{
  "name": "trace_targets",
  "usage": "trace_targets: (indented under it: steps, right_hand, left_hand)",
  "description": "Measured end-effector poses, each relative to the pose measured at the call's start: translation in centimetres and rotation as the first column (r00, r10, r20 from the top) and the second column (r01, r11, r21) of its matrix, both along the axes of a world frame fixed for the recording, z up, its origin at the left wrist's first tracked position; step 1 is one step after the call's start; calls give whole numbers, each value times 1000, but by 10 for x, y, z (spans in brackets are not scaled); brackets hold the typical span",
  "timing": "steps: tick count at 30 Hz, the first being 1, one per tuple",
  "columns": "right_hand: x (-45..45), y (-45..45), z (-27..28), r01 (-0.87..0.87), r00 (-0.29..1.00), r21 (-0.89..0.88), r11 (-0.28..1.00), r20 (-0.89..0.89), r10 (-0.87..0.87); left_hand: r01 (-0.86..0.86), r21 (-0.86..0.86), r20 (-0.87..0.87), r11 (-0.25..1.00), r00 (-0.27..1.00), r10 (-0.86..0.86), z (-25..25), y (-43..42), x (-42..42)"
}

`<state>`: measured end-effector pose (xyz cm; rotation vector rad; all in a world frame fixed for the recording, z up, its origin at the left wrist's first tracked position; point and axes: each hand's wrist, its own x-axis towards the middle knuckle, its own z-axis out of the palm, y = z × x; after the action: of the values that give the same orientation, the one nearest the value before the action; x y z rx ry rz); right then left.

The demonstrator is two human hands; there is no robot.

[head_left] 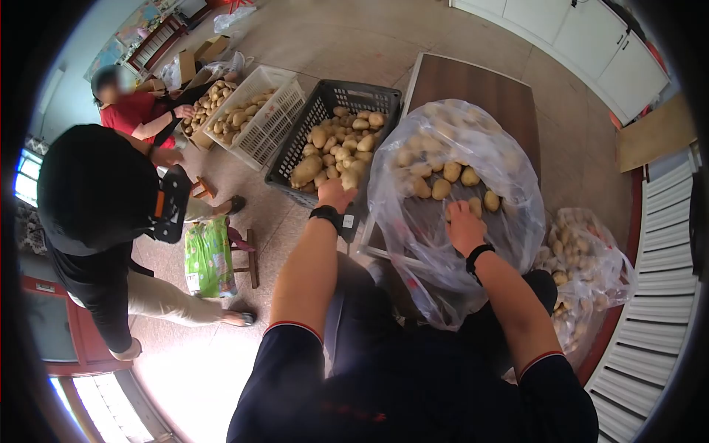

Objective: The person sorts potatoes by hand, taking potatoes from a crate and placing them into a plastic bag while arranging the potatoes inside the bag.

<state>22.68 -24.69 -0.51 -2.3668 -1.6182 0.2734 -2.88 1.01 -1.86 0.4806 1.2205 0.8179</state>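
My left hand (337, 195) is at the near end of a black plastic crate (282, 156), its fingers curled against a pale potato (351, 179). Many loose potatoes fill the crate. Inside the opening of a large clear plastic bag (509, 166), my right hand (465, 230) has its fingers closed around a potato (474, 207). Several more potatoes (442, 190) lie in the bag just beyond that hand, and others show blurred through the plastic. The bag rests on a dark brown tabletop (480, 77).
Beyond the black crate stand a white crate (258, 148) and a box of potatoes (210, 103), where a person in red (140, 114) sits. Another person in black (96, 184) is at left, near a green bag (209, 258) on a stool. A potato-filled bag (583, 258) stands at right by a radiator (650, 273).
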Motion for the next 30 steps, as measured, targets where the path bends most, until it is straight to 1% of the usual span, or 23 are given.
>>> trace_targets:
  steps: [4, 6, 8, 9, 10, 11, 12, 13, 14, 15, 16, 17, 19, 20, 21, 22, 23, 24, 25, 26, 28, 29, 30]
  right_hand:
    - [-3, -1, -8, 16, 998, -123, 992, 65, -8]
    - [-2, -4, -14, 7, 998, -106, 994, 58, -1]
    - [-3, -8, -11, -3, 999, -88, 996, 49, 7]
    - [-3, -10, -10, -12, 1000, -62, 998, 25, 14]
    - [-4, -12, -7, -20, 1000, -37, 999, 0, 20]
    - [-4, -13, -2, -15, 1000, -36, 999, 2, 15]
    - [-5, -14, 3, 5, 998, -84, 996, -57, -10]
    - [-5, -14, 6, 21, 993, -132, 991, -115, -36]
    - [-4, -16, 1, 20, 993, -128, 992, -114, -35]
    - [-3, -16, -7, 63, 983, -48, 997, -169, -70]
    - [-3, -15, -16, 103, 969, 32, 994, -228, -93]
    - [-1, -13, -23, 88, 970, 51, 995, -230, -74]
    - [1, -9, -33, 146, 928, 103, 984, -359, -100]
    - [1, -7, -35, 127, 928, 119, 985, -365, -75]
    - [0, -6, -37, 176, 890, 161, 971, -448, -87]
    - [-4, -2, -36, 228, 843, 191, 955, -530, -95]
    - [-8, 3, -30, 215, 842, 202, 955, -534, -76]
    - [-11, 5, -18, 287, 665, 96, 953, -736, -126]
    - [-16, 9, -5, 325, 440, -28, 945, -880, -178]
    - [-24, 15, 4, 360, 312, -36, 932, -937, -156]
    - [-33, 25, 24, 318, 295, -25, 948, -947, -124]
    - [-36, 30, 30, 287, 277, -21, 958, -955, -104]
    - [-38, 35, 34, 275, 275, -12, 961, -957, -91]
  left_hand:
    - [62, -31, -1, 998, 998, -62, -11, 2, 2]
    - [112, -22, 7, 993, 994, -112, -21, 8, 1]
    - [198, 1, 24, 980, 980, -198, -17, 9, 2]
    - [201, 3, 26, 980, 979, -201, -16, 8, 5]
    - [162, -21, -52, 987, 985, -163, 17, -7, 14]
    - [122, -41, -130, 992, 983, -126, 36, -17, 19]
    - [126, -39, -128, 991, 983, -130, 35, -19, 20]
    - [193, 13, -115, 981, 975, -190, 31, -19, 21]
    - [256, 69, -107, 964, 963, -248, 27, -19, 19]
    - [249, 80, -109, 965, 965, -240, 24, -17, 19]
    - [275, 51, -34, 960, 961, -273, 16, -16, 21]
    - [299, 31, 40, 954, 953, -300, 22, -18, 23]
    - [355, 131, -16, 925, 934, -356, 33, -29, 28]
    - [395, 176, -48, 901, 918, -393, 37, -35, 30]
    - [463, 210, -83, 861, 886, -456, 34, -35, 32]
    - [470, 193, -89, 861, 882, -462, 44, -41, 35]
    - [478, 176, -93, 861, 878, -469, 59, -49, 39]
    - [517, 178, -114, 837, 856, -504, 64, -53, 41]
    - [555, 178, -135, 813, 832, -538, 69, -56, 44]
    - [587, 181, -158, 789, 810, -565, 73, -59, 46]
    - [658, 171, -199, 734, 752, -628, 78, -64, 51]
    - [651, 176, -207, 739, 758, -618, 78, -65, 53]
    - [704, 163, -176, 691, 710, -682, 78, -66, 54]
